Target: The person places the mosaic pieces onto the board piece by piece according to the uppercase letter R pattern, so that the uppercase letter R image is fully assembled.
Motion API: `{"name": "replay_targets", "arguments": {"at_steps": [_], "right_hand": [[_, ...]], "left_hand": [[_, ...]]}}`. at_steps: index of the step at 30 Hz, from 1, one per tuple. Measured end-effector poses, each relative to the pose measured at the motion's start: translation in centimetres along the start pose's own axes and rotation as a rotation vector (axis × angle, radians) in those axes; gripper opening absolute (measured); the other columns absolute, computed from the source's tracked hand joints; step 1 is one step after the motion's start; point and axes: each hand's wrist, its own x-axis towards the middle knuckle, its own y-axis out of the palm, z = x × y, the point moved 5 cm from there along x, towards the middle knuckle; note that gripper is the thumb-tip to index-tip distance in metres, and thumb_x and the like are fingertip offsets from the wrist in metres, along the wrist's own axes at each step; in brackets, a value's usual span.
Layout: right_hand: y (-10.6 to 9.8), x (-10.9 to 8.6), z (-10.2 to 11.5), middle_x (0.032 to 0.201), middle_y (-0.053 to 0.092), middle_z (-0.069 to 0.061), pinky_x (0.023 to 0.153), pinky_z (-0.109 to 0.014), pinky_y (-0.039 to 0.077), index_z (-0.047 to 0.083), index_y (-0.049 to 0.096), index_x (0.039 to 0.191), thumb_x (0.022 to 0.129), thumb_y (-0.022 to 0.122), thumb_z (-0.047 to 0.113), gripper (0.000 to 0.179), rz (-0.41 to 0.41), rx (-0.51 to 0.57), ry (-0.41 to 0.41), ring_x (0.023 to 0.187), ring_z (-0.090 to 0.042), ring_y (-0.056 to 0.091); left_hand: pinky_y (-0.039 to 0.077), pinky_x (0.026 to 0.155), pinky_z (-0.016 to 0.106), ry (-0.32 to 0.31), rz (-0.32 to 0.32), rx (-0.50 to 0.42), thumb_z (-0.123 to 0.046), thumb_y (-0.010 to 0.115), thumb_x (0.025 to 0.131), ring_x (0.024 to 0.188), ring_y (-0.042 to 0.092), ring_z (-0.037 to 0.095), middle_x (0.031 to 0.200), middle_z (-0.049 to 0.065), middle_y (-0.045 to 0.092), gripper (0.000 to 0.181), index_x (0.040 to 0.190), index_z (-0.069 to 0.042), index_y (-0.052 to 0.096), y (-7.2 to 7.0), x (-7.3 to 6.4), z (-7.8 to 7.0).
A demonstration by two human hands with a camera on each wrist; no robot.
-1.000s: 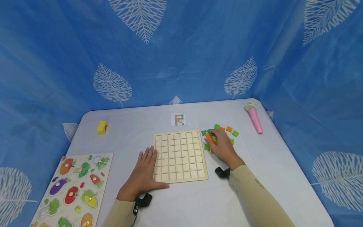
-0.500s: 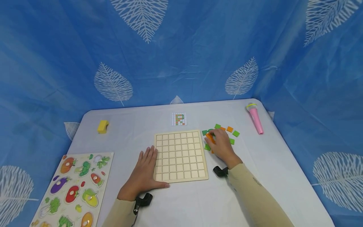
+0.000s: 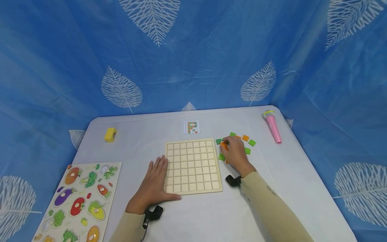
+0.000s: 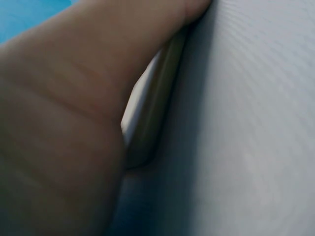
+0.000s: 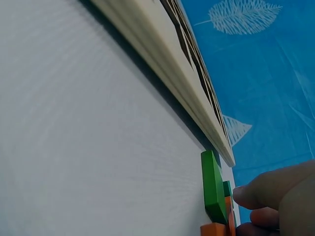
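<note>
A person in beige sleeves [image 3: 270, 201] works at a white-covered table [image 3: 193, 220], left hand [image 3: 152, 185] spread wide and holding nothing, its fingers against the left edge of a gridded wooden board [image 3: 193, 166] and its thumb stretched along the near edge. To the board's right, the right hand [image 3: 238, 154] bends over scattered green and orange tiles, fingers curved, thumb and fingertips at an orange tile [image 3: 224, 145]; from where I stand, I cannot tell whether it is gripped. A green tile [image 3: 221, 157] lies just beside, near the board. Beyond the board sits a small printed card [image 3: 191, 127]. A pink toy microphone [image 3: 273, 127] lies far right; a yellow block [image 3: 110, 134] and a vegetable puzzle [image 3: 81, 188] are at left.
</note>
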Motion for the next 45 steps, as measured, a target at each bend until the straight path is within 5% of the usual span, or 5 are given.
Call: {"name": "replay_targets", "arguments": {"at_steps": [19, 45], "right_hand": [[0.12, 0.6, 0.31, 0.097, 0.071, -0.017, 0.094, -0.05, 0.05, -0.004, 0.074, 0.098, 0.084, 0.082, 0.002, 0.017, -0.095, -0.027, 0.007, 0.095, -0.035, 0.064], [0.08, 0.43, 0.18, 0.095, 0.071, -0.018, 0.087, -0.047, 0.054, -0.005, 0.074, 0.097, 0.083, 0.08, -0.003, 0.015, -0.12, 0.011, -0.001, 0.092, -0.035, 0.065]], "left_hand": [[0.007, 0.125, 0.058, -0.008, -0.003, 0.005, -0.098, 0.068, 0.061, 0.159, 0.008, 0.037, 0.172, 0.023, 0.014, 0.156, 0.164, 0.008, 0.018, 0.07, -0.06, 0.06], [0.008, 0.125, 0.058, -0.006, -0.013, 0.015, -0.099, 0.067, 0.06, 0.158, 0.01, 0.038, 0.172, 0.023, 0.015, 0.156, 0.164, 0.008, 0.02, 0.31, -0.06, 0.1]]}}
